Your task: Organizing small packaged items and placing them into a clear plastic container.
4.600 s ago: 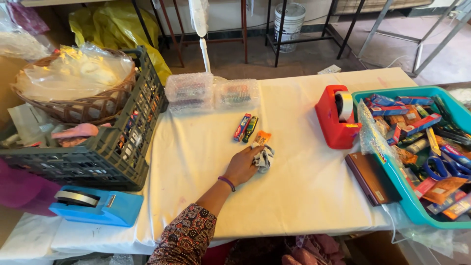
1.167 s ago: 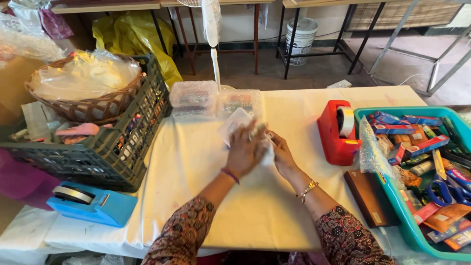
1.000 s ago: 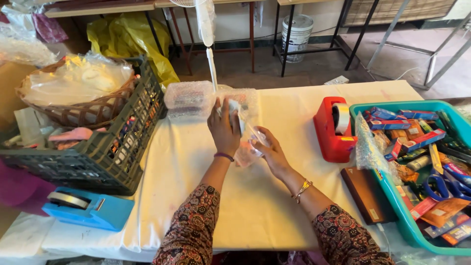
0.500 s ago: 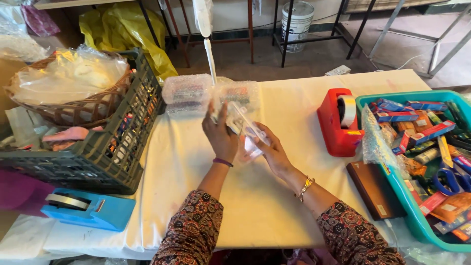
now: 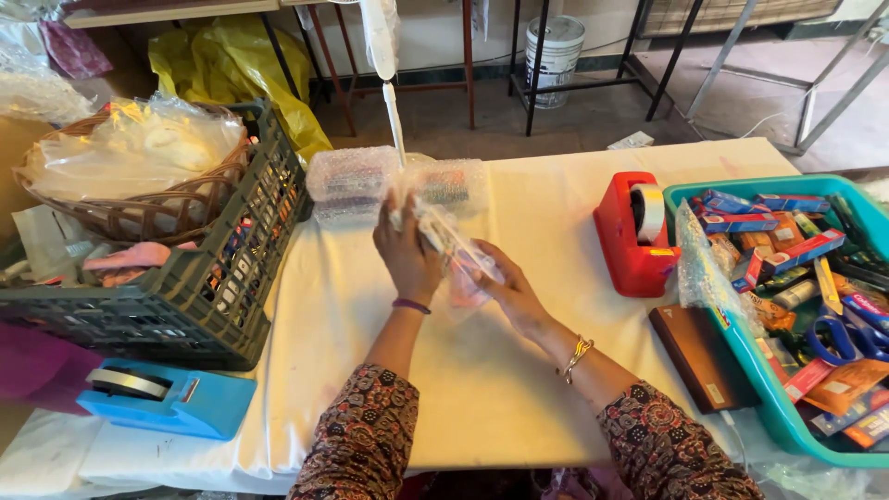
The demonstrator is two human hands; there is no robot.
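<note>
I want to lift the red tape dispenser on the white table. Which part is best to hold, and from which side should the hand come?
Probably grip the red tape dispenser across its low solid body, coming from above on its left side. The tape roll fills the upper middle, and the teal bin stands close on the right, so the left flank over the table is free.

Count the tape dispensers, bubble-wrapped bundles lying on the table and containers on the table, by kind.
Tape dispensers: 2, red and blue
Bubble-wrapped bundles lying on the cloth: 2
Containers: 3, grey crate, wicker basket, teal bin
Total: 7
</note>
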